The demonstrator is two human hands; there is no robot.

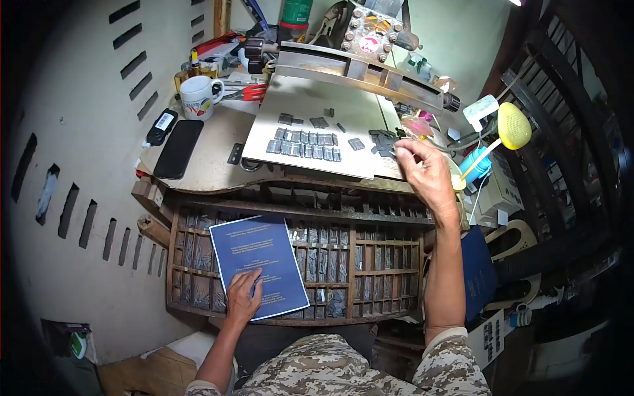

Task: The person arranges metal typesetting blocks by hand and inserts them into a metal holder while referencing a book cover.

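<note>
My left hand (244,296) lies with its fingers stretched out on a dark blue printed sheet (264,247) with pale lettering and a white edge. That sheet rests on a wooden type case (352,264) whose compartments hold small grey metal pieces. Over the right part of the pale board (317,99), my right hand (426,173) has thumb and fingertips together beside a loose pile of dark flat pieces (382,142). Whatever sits between those fingertips is too small to make out. Rows of metal type blocks (304,145) stand on the board to its left, with a few loose bits behind them.
A metal machine bar (360,69) spans the back of the board. To the left are a white mug (199,98), a black phone (179,149) and red-handled scissors (254,92). A yellow strainer (514,125) rises at the right, near a blue container (474,164). A slotted wall borders the left.
</note>
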